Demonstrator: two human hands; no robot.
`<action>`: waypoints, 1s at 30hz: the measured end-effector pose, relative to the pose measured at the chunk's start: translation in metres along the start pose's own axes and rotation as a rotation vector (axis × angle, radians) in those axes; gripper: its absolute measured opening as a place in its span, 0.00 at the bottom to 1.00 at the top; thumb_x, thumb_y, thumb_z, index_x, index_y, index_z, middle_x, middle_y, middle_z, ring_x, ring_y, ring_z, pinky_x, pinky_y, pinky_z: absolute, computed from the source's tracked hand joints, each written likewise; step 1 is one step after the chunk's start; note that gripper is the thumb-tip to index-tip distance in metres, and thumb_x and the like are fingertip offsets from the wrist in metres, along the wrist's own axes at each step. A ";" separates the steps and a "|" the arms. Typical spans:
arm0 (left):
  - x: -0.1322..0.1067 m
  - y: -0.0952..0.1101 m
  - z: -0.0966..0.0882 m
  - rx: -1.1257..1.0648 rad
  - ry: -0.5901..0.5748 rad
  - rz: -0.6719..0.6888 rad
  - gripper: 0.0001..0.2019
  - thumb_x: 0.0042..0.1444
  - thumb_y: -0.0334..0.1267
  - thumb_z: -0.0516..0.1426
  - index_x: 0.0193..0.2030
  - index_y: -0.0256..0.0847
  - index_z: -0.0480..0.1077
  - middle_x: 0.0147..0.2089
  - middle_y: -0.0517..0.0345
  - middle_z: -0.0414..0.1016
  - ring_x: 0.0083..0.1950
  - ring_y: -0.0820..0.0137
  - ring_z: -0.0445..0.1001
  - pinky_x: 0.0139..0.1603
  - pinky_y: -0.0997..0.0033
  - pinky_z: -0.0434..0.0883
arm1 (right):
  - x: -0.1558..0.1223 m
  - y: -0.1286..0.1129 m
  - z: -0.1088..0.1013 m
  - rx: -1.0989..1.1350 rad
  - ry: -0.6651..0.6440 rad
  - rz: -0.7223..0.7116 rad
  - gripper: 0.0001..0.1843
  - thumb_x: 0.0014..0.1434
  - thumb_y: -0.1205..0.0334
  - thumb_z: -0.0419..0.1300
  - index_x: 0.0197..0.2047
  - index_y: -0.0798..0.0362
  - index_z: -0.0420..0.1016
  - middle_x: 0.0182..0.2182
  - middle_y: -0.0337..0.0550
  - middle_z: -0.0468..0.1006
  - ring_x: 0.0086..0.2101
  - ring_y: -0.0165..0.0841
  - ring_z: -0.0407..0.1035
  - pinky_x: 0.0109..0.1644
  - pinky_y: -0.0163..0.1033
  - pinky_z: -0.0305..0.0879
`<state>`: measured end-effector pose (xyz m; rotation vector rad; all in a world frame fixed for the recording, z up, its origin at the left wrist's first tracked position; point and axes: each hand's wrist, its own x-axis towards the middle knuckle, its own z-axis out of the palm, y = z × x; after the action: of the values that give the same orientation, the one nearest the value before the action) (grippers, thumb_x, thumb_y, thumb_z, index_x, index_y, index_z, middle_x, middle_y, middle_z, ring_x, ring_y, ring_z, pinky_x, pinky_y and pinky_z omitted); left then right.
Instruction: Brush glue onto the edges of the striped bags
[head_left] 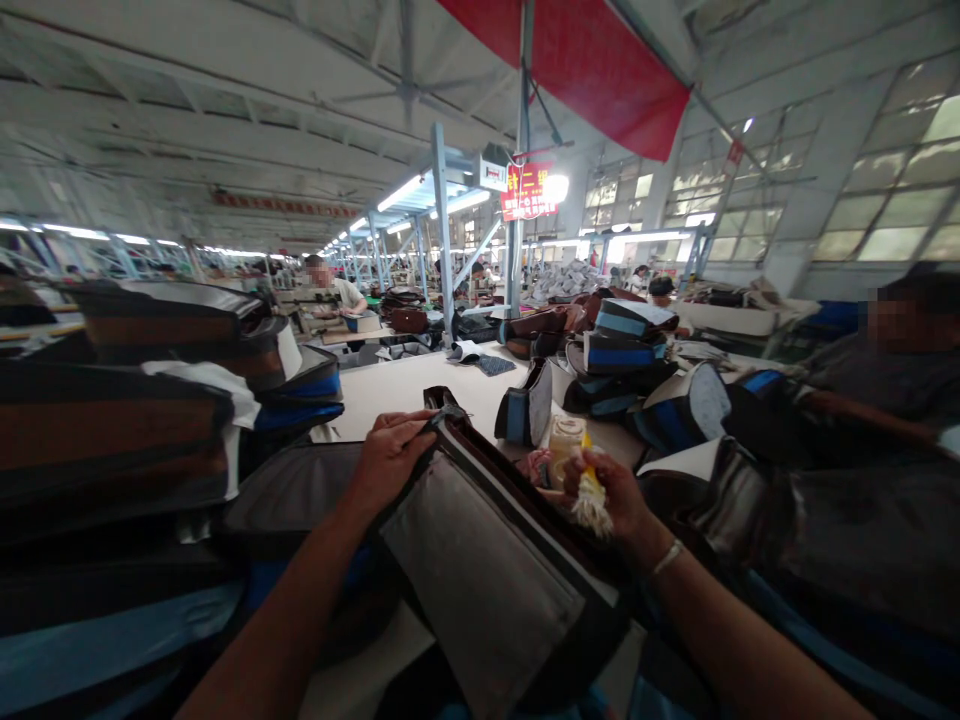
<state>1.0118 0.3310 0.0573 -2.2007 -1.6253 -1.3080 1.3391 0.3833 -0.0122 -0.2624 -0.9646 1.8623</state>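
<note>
My left hand is closed on the upper left corner of a dark bag with a grey front panel, which lies tilted in front of me. In my right hand is a brush with a yellow handle and pale, frayed bristles pointing down. The brush hangs beside the bag's right edge; whether the bristles touch it I cannot tell. Just behind that hand stands a cream-coloured container, partly covered by my fingers. A reddish cloth lies beside the container.
Stacked dark bags with brown and blue bands rise on my left. More blue-banded bag pieces are heaped across the white table. At the right a co-worker sits close by. A blue metal post stands beyond the table.
</note>
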 end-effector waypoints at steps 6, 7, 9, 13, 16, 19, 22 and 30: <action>-0.030 -0.003 0.071 0.224 0.143 -0.191 0.14 0.63 0.42 0.56 0.51 0.39 0.75 0.56 0.41 0.74 0.57 0.48 0.70 0.59 0.45 0.65 | -0.015 0.082 -0.016 0.227 0.037 0.012 0.11 0.58 0.59 0.65 0.30 0.53 0.69 0.25 0.32 0.71 0.23 0.26 0.69 0.37 0.40 0.75; -0.038 -0.001 0.076 0.238 0.140 -0.209 0.15 0.64 0.42 0.55 0.53 0.38 0.73 0.53 0.40 0.75 0.54 0.49 0.73 0.55 0.49 0.68 | -0.016 0.087 -0.019 0.260 0.055 0.005 0.10 0.59 0.59 0.64 0.30 0.52 0.69 0.25 0.32 0.72 0.25 0.28 0.70 0.40 0.43 0.76; -0.059 0.010 0.078 0.241 0.121 -0.224 0.15 0.67 0.42 0.51 0.54 0.37 0.69 0.47 0.43 0.77 0.45 0.54 0.77 0.46 0.56 0.72 | -0.017 0.093 -0.025 0.313 0.096 -0.011 0.09 0.60 0.60 0.64 0.31 0.52 0.70 0.27 0.32 0.74 0.28 0.30 0.73 0.44 0.48 0.76; -0.131 0.048 0.078 0.166 0.026 -0.088 0.19 0.69 0.53 0.44 0.47 0.42 0.68 0.46 0.49 0.78 0.46 0.61 0.79 0.46 0.63 0.74 | -0.019 0.101 -0.034 0.398 0.177 -0.071 0.07 0.59 0.61 0.65 0.33 0.52 0.71 0.29 0.32 0.77 0.24 0.26 0.70 0.41 0.44 0.76; -0.201 0.077 0.099 0.229 0.000 0.318 0.27 0.58 0.66 0.52 0.46 0.43 0.71 0.62 0.41 0.71 0.65 0.43 0.66 0.66 0.39 0.59 | -0.019 0.107 -0.034 0.461 0.210 -0.117 0.08 0.58 0.61 0.66 0.32 0.52 0.70 0.24 0.28 0.74 0.18 0.22 0.62 0.40 0.41 0.75; -0.247 0.090 0.134 0.422 -0.068 0.333 0.29 0.55 0.59 0.59 0.57 0.43 0.72 0.67 0.40 0.66 0.69 0.35 0.57 0.69 0.26 0.42 | -0.019 0.111 -0.029 0.501 0.218 -0.139 0.12 0.57 0.60 0.67 0.29 0.53 0.68 0.21 0.26 0.70 0.16 0.21 0.55 0.41 0.41 0.75; -0.255 0.091 0.165 0.469 -0.026 0.190 0.26 0.56 0.56 0.58 0.56 0.41 0.74 0.68 0.39 0.65 0.70 0.33 0.56 0.68 0.23 0.41 | -0.020 0.112 -0.025 0.516 0.215 -0.160 0.16 0.56 0.61 0.68 0.26 0.53 0.64 0.18 0.25 0.65 0.15 0.20 0.52 0.39 0.40 0.74; -0.245 0.106 0.207 0.460 0.134 0.235 0.17 0.59 0.39 0.57 0.54 0.39 0.76 0.62 0.41 0.73 0.64 0.43 0.70 0.61 0.39 0.68 | -0.036 0.110 -0.027 0.483 0.216 -0.184 0.19 0.55 0.64 0.69 0.25 0.52 0.60 0.16 0.27 0.63 0.15 0.20 0.53 0.20 0.28 0.60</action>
<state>1.2030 0.2201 -0.1982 -1.9099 -1.3951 -0.8893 1.2988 0.3445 -0.1167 -0.0748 -0.3608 1.7912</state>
